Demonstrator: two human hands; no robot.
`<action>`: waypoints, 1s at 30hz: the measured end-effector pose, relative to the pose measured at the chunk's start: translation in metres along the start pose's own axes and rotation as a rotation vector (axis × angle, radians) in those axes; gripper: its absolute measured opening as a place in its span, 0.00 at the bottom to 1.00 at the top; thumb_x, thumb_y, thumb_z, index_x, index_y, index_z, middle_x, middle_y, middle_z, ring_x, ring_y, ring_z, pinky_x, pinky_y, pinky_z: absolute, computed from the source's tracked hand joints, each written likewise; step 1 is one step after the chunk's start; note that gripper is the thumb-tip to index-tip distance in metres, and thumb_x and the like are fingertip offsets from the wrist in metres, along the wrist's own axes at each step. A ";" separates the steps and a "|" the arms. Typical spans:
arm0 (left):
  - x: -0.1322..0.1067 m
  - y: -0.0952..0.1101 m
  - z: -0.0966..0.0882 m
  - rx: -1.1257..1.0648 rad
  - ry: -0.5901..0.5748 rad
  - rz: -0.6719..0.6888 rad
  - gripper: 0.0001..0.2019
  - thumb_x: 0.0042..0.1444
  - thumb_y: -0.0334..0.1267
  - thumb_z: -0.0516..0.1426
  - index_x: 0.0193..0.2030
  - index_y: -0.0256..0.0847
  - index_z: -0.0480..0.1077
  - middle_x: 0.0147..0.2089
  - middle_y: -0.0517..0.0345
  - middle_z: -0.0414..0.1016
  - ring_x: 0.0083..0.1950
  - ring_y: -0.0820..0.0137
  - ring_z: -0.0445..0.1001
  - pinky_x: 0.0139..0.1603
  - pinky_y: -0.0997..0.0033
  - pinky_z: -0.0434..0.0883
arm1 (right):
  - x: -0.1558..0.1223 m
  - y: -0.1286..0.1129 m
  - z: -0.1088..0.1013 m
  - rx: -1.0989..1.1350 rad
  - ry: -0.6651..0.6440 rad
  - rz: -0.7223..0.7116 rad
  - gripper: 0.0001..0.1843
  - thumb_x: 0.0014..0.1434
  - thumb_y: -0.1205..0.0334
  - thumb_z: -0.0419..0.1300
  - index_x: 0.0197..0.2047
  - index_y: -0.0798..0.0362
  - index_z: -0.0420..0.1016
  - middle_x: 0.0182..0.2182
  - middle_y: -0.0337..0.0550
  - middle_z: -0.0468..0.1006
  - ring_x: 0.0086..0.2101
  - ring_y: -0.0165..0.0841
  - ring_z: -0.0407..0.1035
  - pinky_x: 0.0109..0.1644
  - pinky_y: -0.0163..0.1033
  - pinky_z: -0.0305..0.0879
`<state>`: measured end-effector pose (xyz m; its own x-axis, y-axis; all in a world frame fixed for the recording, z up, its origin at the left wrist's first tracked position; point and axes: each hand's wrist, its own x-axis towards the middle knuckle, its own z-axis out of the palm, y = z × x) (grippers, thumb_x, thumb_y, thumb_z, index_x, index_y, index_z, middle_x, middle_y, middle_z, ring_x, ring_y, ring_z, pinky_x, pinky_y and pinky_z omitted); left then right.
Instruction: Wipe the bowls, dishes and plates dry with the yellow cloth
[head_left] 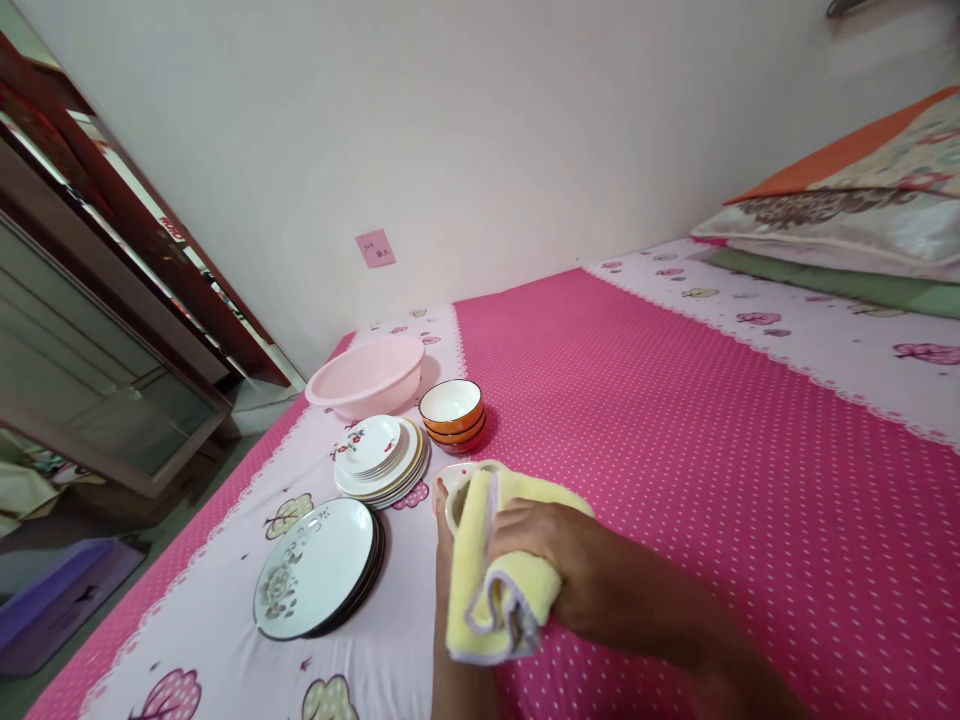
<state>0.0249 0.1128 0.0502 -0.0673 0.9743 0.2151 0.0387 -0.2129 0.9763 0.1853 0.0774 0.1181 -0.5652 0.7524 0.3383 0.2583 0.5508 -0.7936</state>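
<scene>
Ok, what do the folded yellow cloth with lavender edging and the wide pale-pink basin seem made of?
Folded yellow cloth: probably microfibre or terry, matt, judging by its fuzzy surface and soft folds.
Wide pale-pink basin: likely plastic, smooth, with an evenly coloured wall.

The bed (637,390) bears stacked plates (326,565), bowls (452,415), a basin (367,375) and pillows (862,222).

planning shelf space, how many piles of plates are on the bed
2: the pile of large plates, nearer the camera, and the pile of smaller plates just beyond it, beside the orange bowls. No third pile shows.
</scene>
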 end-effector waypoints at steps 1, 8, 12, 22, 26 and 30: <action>0.001 0.002 0.002 -0.080 0.020 -0.032 0.37 0.71 0.59 0.38 0.43 0.35 0.82 0.33 0.49 0.83 0.38 0.60 0.82 0.34 0.67 0.78 | -0.005 0.003 -0.009 -0.037 0.010 0.086 0.11 0.54 0.76 0.61 0.27 0.50 0.74 0.31 0.35 0.80 0.34 0.33 0.72 0.40 0.37 0.65; -0.001 0.010 0.015 -0.973 0.204 -0.477 0.23 0.72 0.55 0.50 0.48 0.40 0.80 0.43 0.50 0.86 0.44 0.63 0.83 0.58 0.58 0.77 | -0.015 0.021 -0.042 -0.505 0.637 0.293 0.12 0.57 0.74 0.59 0.42 0.51 0.77 0.35 0.46 0.77 0.34 0.39 0.69 0.34 0.41 0.61; 0.000 0.004 0.017 -0.994 0.077 -0.356 0.20 0.69 0.55 0.56 0.52 0.41 0.78 0.48 0.50 0.85 0.49 0.60 0.83 0.59 0.56 0.76 | 0.005 0.017 -0.011 -0.505 0.419 0.056 0.17 0.58 0.75 0.58 0.47 0.52 0.78 0.41 0.47 0.76 0.41 0.41 0.68 0.41 0.42 0.63; 0.001 0.001 0.021 -0.867 0.103 -0.319 0.21 0.61 0.57 0.62 0.45 0.39 0.79 0.40 0.54 0.83 0.42 0.62 0.81 0.54 0.62 0.75 | 0.024 0.037 0.033 -0.615 0.206 0.182 0.13 0.61 0.76 0.56 0.43 0.52 0.77 0.46 0.49 0.77 0.46 0.43 0.70 0.49 0.46 0.65; 0.001 -0.003 0.025 -0.753 0.138 -0.279 0.20 0.63 0.57 0.60 0.44 0.40 0.79 0.41 0.56 0.81 0.42 0.64 0.78 0.49 0.67 0.73 | 0.025 0.033 0.034 -0.662 0.179 0.288 0.13 0.58 0.77 0.57 0.42 0.54 0.76 0.46 0.53 0.78 0.46 0.46 0.72 0.47 0.46 0.66; -0.001 -0.008 0.020 -0.438 0.144 -0.082 0.19 0.65 0.55 0.59 0.48 0.42 0.79 0.40 0.58 0.79 0.41 0.65 0.75 0.45 0.71 0.70 | 0.021 0.029 0.028 -0.487 0.166 0.342 0.13 0.55 0.75 0.58 0.41 0.53 0.76 0.41 0.50 0.80 0.39 0.41 0.74 0.41 0.42 0.64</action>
<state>0.0448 0.1149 0.0420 -0.1913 0.9756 0.1073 -0.3946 -0.1765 0.9017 0.1594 0.0990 0.0883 -0.2676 0.9401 0.2110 0.7536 0.3407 -0.5621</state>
